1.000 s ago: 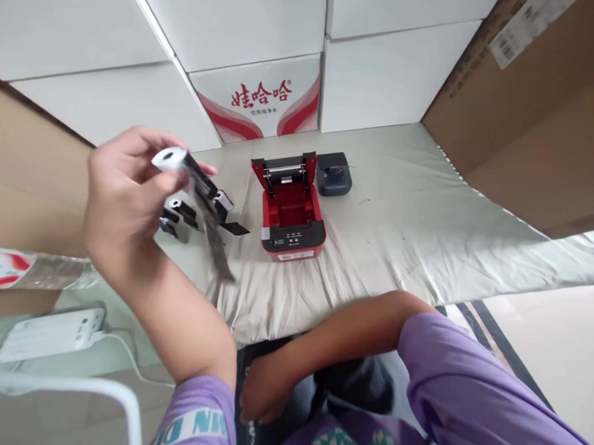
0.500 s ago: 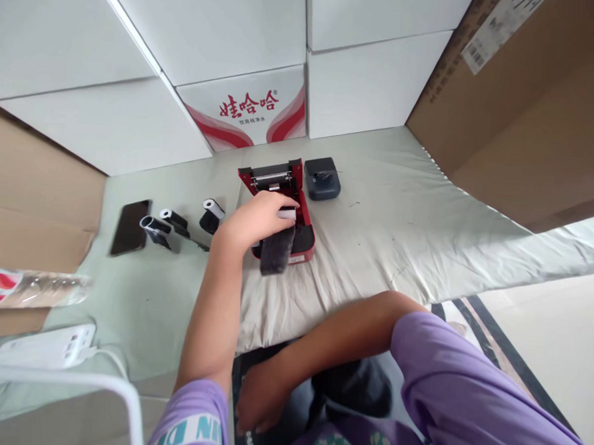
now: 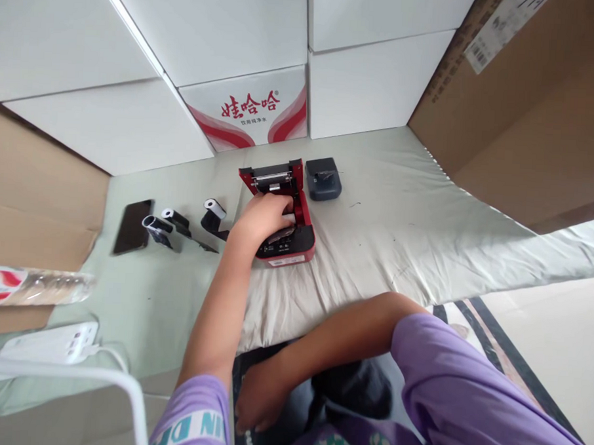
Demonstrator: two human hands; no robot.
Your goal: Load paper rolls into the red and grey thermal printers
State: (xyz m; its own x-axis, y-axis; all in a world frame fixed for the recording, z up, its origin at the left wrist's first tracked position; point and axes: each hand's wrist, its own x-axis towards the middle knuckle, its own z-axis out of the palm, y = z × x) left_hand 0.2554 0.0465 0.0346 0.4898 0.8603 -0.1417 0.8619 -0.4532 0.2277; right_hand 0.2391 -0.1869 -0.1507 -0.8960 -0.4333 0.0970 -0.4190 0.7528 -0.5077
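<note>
Moved down since half a second ago: left hand now deeper inside the red printer, with the roll pressed into the open bay and the dark strip, which hung free over the front edge before, now lying short across the black front panel. One second ago held the roll up high at the left, well apart from the printer.

Head view only. Seems most of the loading done: roll seated or almost seated in the compartment, lid standing open at the back. Left to do, as far as can be judged: letting go of the roll, laying the strip end straight, shutting the lid. Cannot say for sure whether the roll sits fully down, because the fingers cover it.

Left arm stretched forward from the purple sleeve, wrist bent down, fingers curled closed around the roll, palm facing down over the bay. Right hand low near the lap, away from the counter, fingers loosely curled on something dark; cannot tell whether gripping it or only resting there.

Lying to the left of the printer on the counter: three spare rolls with dark strips, then a black phone further left. Just beside the printer at the right, a small dark grey device. Behind, white boxes and one box with red characters.
</note>
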